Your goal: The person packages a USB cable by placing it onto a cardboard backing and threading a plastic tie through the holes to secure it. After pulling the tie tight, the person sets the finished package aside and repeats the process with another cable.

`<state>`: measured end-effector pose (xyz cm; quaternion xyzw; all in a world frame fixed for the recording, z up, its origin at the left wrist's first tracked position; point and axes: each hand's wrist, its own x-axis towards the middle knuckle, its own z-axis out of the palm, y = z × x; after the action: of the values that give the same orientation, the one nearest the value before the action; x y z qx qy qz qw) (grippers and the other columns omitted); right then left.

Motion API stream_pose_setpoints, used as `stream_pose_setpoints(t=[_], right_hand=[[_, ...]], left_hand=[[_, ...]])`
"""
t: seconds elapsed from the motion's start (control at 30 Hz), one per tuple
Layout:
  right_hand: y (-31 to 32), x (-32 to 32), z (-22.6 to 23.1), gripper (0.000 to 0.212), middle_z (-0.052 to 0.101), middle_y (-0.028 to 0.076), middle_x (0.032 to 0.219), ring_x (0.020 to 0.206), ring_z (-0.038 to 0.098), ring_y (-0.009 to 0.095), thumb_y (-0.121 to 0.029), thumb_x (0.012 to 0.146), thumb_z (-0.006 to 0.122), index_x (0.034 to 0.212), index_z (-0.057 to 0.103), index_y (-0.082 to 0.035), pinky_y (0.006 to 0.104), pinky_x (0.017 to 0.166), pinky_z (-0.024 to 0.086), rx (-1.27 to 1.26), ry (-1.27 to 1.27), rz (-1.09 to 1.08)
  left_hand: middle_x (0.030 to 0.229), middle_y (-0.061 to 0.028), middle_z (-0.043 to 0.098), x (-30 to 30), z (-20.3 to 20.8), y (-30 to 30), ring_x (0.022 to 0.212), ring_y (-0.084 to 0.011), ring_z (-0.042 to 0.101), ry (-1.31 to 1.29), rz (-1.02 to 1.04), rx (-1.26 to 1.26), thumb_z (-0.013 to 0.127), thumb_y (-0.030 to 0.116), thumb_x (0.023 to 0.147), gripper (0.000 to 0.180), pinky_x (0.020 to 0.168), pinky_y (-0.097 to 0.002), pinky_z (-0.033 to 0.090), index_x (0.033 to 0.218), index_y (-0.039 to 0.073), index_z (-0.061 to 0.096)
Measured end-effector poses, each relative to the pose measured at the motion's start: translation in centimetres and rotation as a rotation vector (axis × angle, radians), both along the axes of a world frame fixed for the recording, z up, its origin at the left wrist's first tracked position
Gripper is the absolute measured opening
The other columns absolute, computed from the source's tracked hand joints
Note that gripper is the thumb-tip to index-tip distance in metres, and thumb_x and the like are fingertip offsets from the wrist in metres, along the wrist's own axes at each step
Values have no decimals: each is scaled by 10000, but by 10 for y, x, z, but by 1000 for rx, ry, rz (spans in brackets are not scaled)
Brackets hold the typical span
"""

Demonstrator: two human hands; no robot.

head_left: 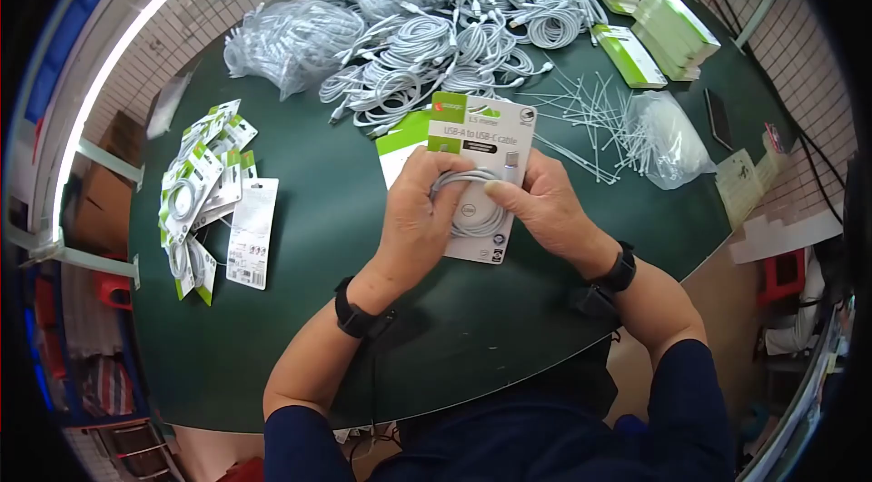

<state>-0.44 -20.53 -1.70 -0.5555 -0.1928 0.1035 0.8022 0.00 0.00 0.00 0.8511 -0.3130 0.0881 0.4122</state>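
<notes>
Head view, both hands (415, 207) (556, 209) gripping card (469, 209), coiled cable (477, 230)

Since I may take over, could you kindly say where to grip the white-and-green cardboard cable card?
Pinch the card at its flat top edge, probably from the far side, clear of the left hand, right hand and coiled white cable.

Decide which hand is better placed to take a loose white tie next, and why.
Probably the right hand: the white ties lie beyond it, on its side. The left hand is farther off, across the card and coiled cable both hands hold.
</notes>
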Motion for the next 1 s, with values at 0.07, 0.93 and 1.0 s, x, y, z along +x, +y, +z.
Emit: stream_pose_setpoints(t=[0.07, 0.93, 1.0], right_hand=[[-8, 1, -1, 419, 642, 115, 1252, 1127, 628, 180, -150, 981, 634, 1336, 499, 25, 335, 972, 519, -76, -13, -32], [-57, 15, 3, 344, 685, 76, 1128, 979, 640, 111, -191, 972, 660, 1231, 588, 24, 283, 853, 541, -184, -101, -262], [-61, 17, -1, 354, 685, 80, 1127, 981, 641, 112, -197, 967, 665, 1230, 591, 28, 282, 858, 541, -199, -96, -202]], left_hand=[[1115, -84, 579, -2, -6, -12, 987, -253, 634, -46, 35, -167, 682, 57, 919, 440, 839, -327, 524, 1322, 96, 508], [1107, -51, 642, -17, 16, -58, 942, -180, 599, -335, 239, -131, 737, 86, 838, 392, 824, -295, 508, 1214, 74, 627], [1070, -20, 651, -13, 26, -48, 905, -211, 595, -463, -5, 203, 777, 75, 753, 399, 793, -309, 519, 1138, 115, 679]])
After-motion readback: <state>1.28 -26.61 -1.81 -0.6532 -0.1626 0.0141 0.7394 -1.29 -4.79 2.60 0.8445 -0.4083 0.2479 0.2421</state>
